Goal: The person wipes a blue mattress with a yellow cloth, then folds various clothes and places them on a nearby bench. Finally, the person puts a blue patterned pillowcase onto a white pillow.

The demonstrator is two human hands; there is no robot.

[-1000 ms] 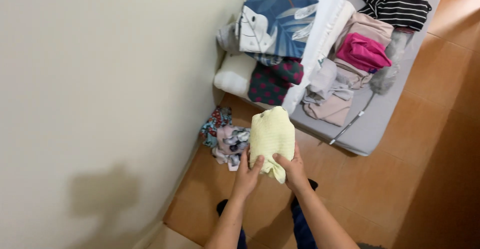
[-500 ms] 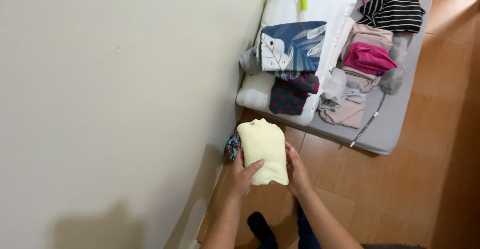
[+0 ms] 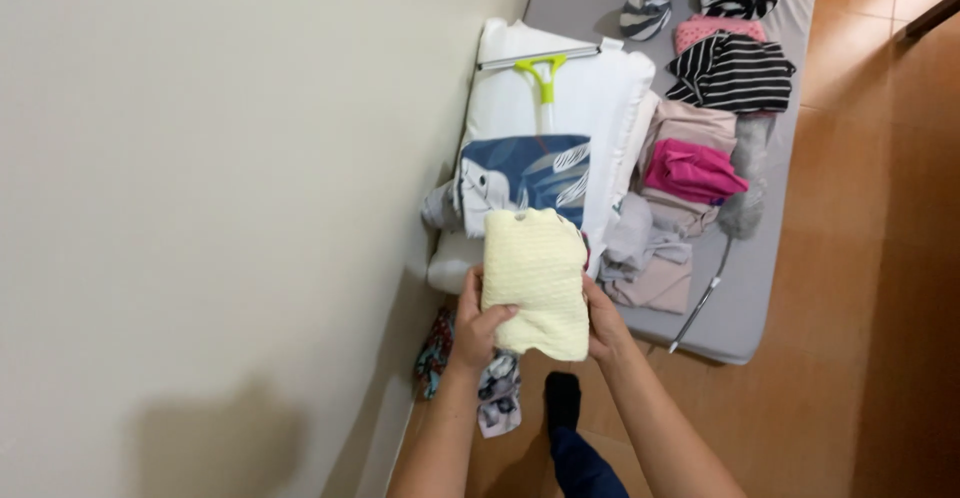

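Note:
A folded pale yellow knitted cloth (image 3: 537,278) is held between both of my hands in front of me. My left hand (image 3: 475,320) grips its left edge, thumb lying across the front. My right hand (image 3: 604,320) holds its right edge, mostly behind the cloth. The cloth hangs over the near end of a grey mattress (image 3: 760,268), just in front of a folded blue and white leaf-print cloth (image 3: 525,178) that rests on a white pillow (image 3: 580,98).
On the mattress lie a pink garment (image 3: 692,170), beige clothes (image 3: 660,258), striped black and white tops (image 3: 733,70) and a green hanger (image 3: 541,76). A patterned heap of cloth (image 3: 495,393) lies on the wooden floor (image 3: 860,358) by the pale wall (image 3: 220,208).
The yellow cloth has travelled forward from above the floor heap towards the pillow end of the mattress. Both hands keep their hold, and the view has tilted farther up the mattress.

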